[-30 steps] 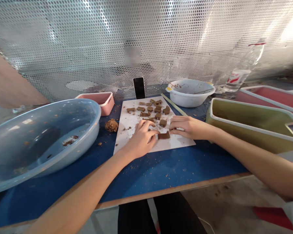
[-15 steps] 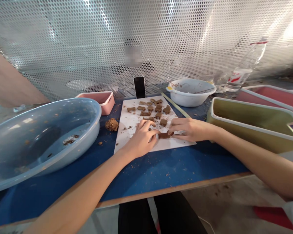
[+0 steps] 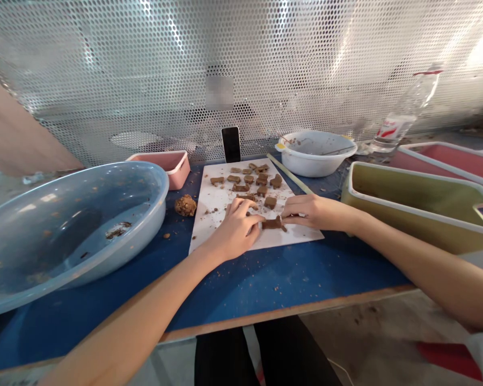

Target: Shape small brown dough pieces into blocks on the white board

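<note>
A white board lies on the blue table with several small brown clay shapes set out near its far edge. A brown clay piece sits at the board's near edge between my two hands. My left hand pinches its left end with curled fingers. My right hand pinches its right end, fingers closed together.
A large pale blue basin stands at left, a pink box behind it. A clay ball lies beside the board. A phone leans on the mesh wall. A white bowl, a stick, a bottle and an olive tray stand at right.
The clay piece has changed shape slightly under both hands' fingers and now shows small legs. Both hands stay in nearly the same place on the board.
</note>
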Tool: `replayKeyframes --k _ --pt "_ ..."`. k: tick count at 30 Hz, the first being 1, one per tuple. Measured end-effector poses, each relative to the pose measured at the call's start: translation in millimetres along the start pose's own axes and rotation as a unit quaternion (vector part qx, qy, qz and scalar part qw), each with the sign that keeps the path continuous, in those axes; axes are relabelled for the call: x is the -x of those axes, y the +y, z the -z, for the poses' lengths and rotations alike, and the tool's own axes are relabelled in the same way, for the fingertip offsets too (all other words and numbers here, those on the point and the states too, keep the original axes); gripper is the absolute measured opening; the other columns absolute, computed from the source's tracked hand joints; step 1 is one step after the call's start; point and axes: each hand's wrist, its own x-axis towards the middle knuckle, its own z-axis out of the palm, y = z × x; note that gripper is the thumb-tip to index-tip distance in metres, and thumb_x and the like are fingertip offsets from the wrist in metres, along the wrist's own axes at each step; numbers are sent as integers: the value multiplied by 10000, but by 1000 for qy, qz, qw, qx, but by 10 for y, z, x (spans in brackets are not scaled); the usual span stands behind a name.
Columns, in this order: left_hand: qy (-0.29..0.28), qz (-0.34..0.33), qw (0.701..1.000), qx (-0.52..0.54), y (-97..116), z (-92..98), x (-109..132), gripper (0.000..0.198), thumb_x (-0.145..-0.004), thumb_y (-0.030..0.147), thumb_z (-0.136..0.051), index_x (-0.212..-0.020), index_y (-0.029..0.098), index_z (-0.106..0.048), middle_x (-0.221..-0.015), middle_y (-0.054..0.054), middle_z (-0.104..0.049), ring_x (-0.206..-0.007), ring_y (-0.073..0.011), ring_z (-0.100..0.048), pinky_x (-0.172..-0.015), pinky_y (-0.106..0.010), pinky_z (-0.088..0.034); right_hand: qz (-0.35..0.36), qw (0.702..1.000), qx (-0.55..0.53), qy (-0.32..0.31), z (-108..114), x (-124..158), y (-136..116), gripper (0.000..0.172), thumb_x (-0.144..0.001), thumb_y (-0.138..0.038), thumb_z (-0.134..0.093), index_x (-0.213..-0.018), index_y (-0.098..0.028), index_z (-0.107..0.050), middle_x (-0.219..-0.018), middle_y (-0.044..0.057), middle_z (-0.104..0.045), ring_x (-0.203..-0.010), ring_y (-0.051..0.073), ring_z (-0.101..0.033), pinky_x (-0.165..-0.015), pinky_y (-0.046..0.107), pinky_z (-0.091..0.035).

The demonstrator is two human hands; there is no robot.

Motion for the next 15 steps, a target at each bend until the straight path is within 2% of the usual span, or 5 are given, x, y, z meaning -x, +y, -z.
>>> replayKeyframes --k 5,9,15 --pt "3 0 1000 0 -7 -11 4 297 -1076 145 -562 -1175 201 -836 -1363 -161 -623 -1350 -364 -500 -1140 -615 -518 -5 999 -7 -31 101 3 -32 245 -1129 -394 -654 -1150 -179 -771 -1065 85 -741 -980 202 -717 -887 316 -534" --pt "1 2 1000 2 -12 -15 6 292 -1076 145 -562 -1162 209 -833 -1360 -152 -624 -1361 -364 -500 -1142 -607 -520 -4 997 -18 -69 120 -2 -38 246 -1141 -374 -622 -1187 -195 -783 -1099 99 -698 -984 200 -704 -894 312 -534" --pt "-4 4 1000 -4 0 0 0 276 -1082 153 -570 -1154 186 -834 -1363 -161 -623 -1362 -371 -497 -1156 -602 -504 5 998 0 -64 59 14 3 241 -1151 -325 -589 -1182 -183 -781 -1070 103 -689 -1004 218 -688 -904 328 -530"
